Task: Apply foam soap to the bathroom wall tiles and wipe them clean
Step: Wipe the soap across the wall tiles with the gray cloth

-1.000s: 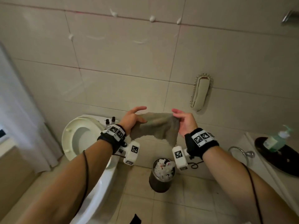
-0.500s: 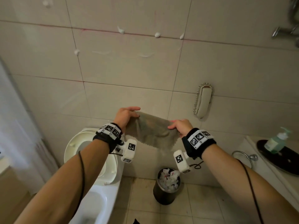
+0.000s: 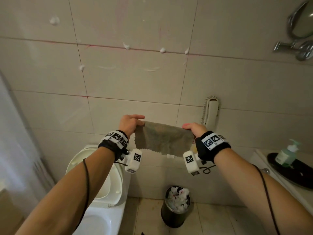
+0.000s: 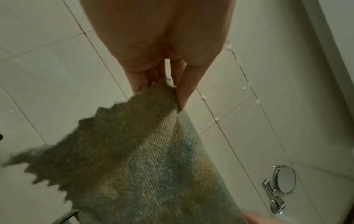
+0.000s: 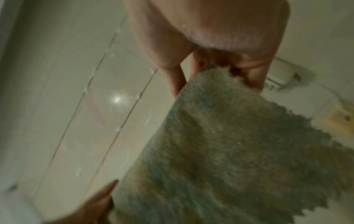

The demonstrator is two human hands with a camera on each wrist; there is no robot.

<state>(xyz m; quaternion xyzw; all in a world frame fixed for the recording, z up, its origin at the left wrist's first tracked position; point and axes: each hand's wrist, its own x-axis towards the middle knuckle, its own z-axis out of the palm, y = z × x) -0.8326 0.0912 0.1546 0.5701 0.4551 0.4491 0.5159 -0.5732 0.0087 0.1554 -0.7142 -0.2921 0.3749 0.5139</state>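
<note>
A grey-green cleaning cloth (image 3: 163, 139) with zigzag edges is stretched flat between both hands in front of the tiled wall (image 3: 135, 77). My left hand (image 3: 131, 123) pinches its upper left corner, and my right hand (image 3: 194, 129) pinches the upper right corner. In the left wrist view the cloth (image 4: 134, 151) hangs from the pinching fingers (image 4: 184, 91). The right wrist view shows the cloth (image 5: 229, 144) in the same way, blurred. Several white foam dabs (image 3: 162, 50) sit along the grout lines above, with faint smears (image 3: 150, 70) below them.
A toilet (image 3: 94, 180) with raised seat stands lower left. A full waste bin (image 3: 177, 206) is on the floor below the cloth. A wall phone (image 3: 210, 112) hangs right of the hands. A soap pump bottle (image 3: 287, 154) stands on a dark tray at right; a chrome mirror (image 3: 301, 28) is mounted upper right.
Both hands have pulled the cloth wider and flatter. The view has tilted up, bringing more of the foam-dabbed tiles and the mirror into sight.
</note>
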